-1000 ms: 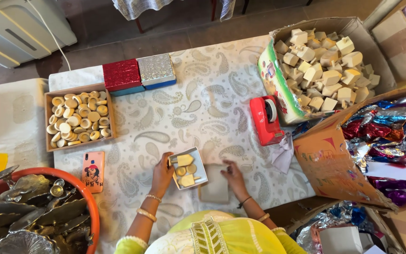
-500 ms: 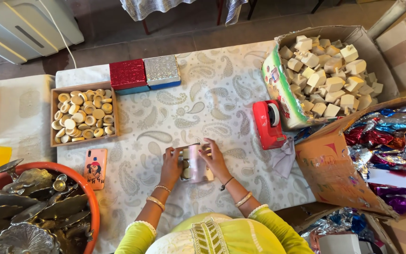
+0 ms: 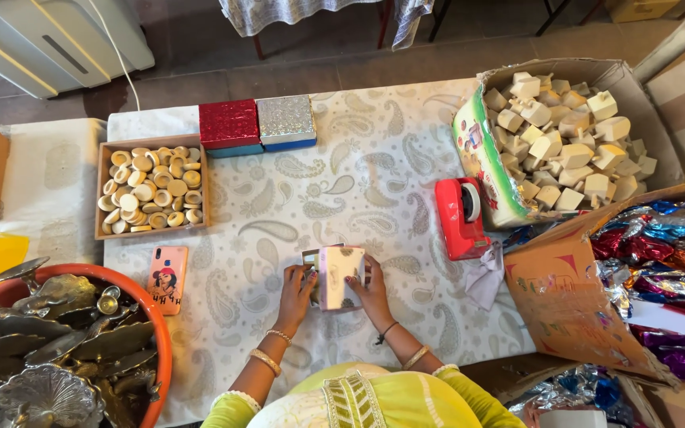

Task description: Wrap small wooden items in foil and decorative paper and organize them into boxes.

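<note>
Your left hand (image 3: 295,287) and right hand (image 3: 370,287) each grip a side of the small patterned box (image 3: 340,276), fingers curled on it, held just above the tablecloth (image 3: 358,158). Red tape dispenser (image 3: 460,218) sits at 2 o'clock from the box, pink phone (image 3: 167,278) at 9 o'clock.

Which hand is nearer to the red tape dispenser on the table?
The right hand. It grips the right edge of the small box, on the side facing the red tape dispenser. The left hand holds the box's opposite edge, farther away.
</note>
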